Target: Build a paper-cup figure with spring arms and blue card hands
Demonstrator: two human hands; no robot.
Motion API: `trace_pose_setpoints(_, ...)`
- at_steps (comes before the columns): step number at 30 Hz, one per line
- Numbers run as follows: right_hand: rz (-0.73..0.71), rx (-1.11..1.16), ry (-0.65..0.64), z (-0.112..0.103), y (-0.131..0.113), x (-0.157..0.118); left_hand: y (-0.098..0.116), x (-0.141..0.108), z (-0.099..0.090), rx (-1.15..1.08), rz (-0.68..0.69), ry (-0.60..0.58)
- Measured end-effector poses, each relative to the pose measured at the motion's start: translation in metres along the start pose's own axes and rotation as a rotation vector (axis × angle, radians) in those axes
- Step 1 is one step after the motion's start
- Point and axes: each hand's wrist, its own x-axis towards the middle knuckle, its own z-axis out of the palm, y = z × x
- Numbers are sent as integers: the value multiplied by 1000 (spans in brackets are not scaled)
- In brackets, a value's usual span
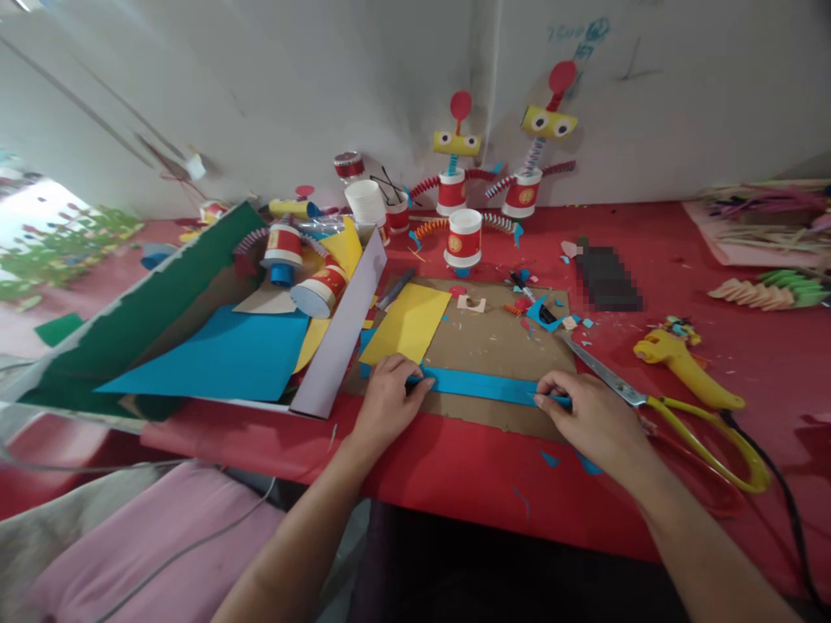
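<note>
Blue strip (484, 386) spans between 2 hands (490, 400), each pinching it, fingers closed.

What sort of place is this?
Probably a craft workspace: paper-cup figures stand on a red table, with scissors and a glue gun nearby, and both hands hold a blue paper strip.

Pale wall (273, 104) — faint teal scribbles (577, 35), red-covered table (467, 484), bright light left.

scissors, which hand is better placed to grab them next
Probably the right hand: the scissors lie right beside it, while the left hand is farther off, along the blue strip.
</note>
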Motion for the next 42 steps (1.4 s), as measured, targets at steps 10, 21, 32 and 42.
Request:
trace_pose_setpoints(10, -17, 86, 36, 0, -1, -3, 0, 3, -1, -18, -56, 6)
trace_pose_setpoints(21, -54, 87, 67, 7, 4, -7, -2, 2, -4, -154, -73, 25)
trace_pose_setpoints(32, -296, -238, 118, 10, -23, -24, 17, -8, 0, 174, 277, -73)
trace_pose_setpoints(42, -322, -316, 128, 4, -32, -19, 22, -5, 2, 220, 235, -24)
